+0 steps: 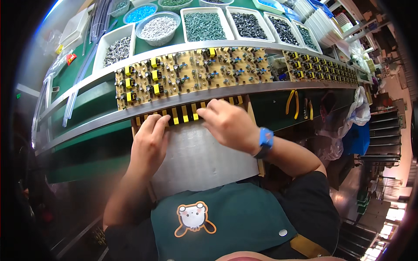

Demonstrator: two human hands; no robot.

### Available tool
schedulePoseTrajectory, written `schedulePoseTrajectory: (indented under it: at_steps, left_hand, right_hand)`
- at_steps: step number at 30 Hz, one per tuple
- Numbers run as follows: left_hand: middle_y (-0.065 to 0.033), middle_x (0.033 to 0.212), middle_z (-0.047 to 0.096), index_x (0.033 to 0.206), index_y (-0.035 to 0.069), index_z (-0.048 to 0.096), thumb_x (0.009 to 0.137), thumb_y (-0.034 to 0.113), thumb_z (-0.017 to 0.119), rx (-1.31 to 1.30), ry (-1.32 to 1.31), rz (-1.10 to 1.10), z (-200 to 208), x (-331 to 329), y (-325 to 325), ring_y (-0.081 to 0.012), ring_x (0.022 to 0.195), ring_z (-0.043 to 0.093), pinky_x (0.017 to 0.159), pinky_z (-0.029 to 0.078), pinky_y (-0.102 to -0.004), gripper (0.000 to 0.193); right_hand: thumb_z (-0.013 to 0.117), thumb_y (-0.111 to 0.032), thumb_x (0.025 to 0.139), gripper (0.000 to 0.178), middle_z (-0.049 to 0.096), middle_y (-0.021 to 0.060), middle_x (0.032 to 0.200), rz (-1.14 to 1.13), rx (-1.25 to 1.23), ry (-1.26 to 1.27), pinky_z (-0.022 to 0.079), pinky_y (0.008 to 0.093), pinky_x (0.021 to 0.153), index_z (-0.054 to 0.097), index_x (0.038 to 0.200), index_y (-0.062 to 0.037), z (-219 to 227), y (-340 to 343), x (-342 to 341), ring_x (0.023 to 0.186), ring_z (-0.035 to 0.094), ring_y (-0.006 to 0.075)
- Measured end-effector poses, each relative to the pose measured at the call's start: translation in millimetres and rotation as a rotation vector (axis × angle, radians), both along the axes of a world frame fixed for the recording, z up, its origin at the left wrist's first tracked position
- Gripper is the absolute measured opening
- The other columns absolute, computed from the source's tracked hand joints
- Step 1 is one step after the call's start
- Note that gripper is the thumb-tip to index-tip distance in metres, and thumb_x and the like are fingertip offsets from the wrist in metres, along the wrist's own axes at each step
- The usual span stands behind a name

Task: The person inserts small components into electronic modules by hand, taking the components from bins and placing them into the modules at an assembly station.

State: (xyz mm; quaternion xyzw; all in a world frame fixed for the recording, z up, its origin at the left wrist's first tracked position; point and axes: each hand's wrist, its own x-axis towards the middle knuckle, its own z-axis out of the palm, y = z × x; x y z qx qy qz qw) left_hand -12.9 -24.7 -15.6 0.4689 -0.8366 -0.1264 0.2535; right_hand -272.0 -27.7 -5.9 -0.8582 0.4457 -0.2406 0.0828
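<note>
A row of small yellow block-shaped components with black sides (185, 114) stands along the far end of a grey metal tray (204, 152) with wooden side edges. My left hand (150, 141) reaches to the left part of this row, thumb and fingers drawn together against the blocks. Over the row's right part is my right hand (230, 124), its fingers bent and closed in a pinch beside a yellow block. The fingers hide whatever lies between their tips. A blue watch-like band (265, 138) circles my right wrist.
Tan circuit boards (187, 74) filled with parts line a metal rail (174, 104) beyond the tray. Behind them stand white bins of green components (204, 26) and a round tub of pale pieces (157, 28). Yellow-handled pliers (292, 104) lie at the right.
</note>
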Motion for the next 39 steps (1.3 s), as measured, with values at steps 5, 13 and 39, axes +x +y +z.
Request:
schedulePoseTrajectory:
  at_steps: [5,13,39]
  left_hand:
    - [-0.0143,0.114,0.067,0.117,-0.002,0.069,0.086,-0.007,0.071,0.014,0.007,-0.004,-3,-3,1,-0.0319,0.095,0.066,0.084,0.055,-0.0379,0.031]
    - [-0.013,0.114,0.067,0.117,0.0,0.07,0.083,-0.011,0.073,-0.068,0.115,-0.061,3,5,-3,-0.0278,0.094,0.068,0.083,0.057,-0.035,0.036]
    - [-0.0053,0.095,0.075,0.104,0.008,0.076,0.081,0.001,0.078,-0.357,0.224,-0.051,23,-53,-150,-0.0235,0.092,0.066,0.085,0.056,-0.0365,0.024]
  right_hand:
    - [0.068,0.0,0.089,0.028,0.064,0.0127,0.112,-0.061,-0.111,0.161,0.055,0.0352,0.075,0.067,0.116,-0.0051,-24,10,2,0.089,0.064,0.0269]
    - [0.072,0.002,0.084,0.033,0.066,0.0091,0.112,0.044,-0.282,-0.196,0.055,0.0358,0.082,0.067,0.116,-0.0059,-15,-16,-19,0.095,0.064,0.0246]
    - [0.076,0.002,0.081,0.025,0.076,0.0104,0.104,-0.163,-0.415,-0.039,0.054,0.0374,0.09,0.074,0.105,-0.0032,-1,-102,-27,0.095,0.062,0.0276]
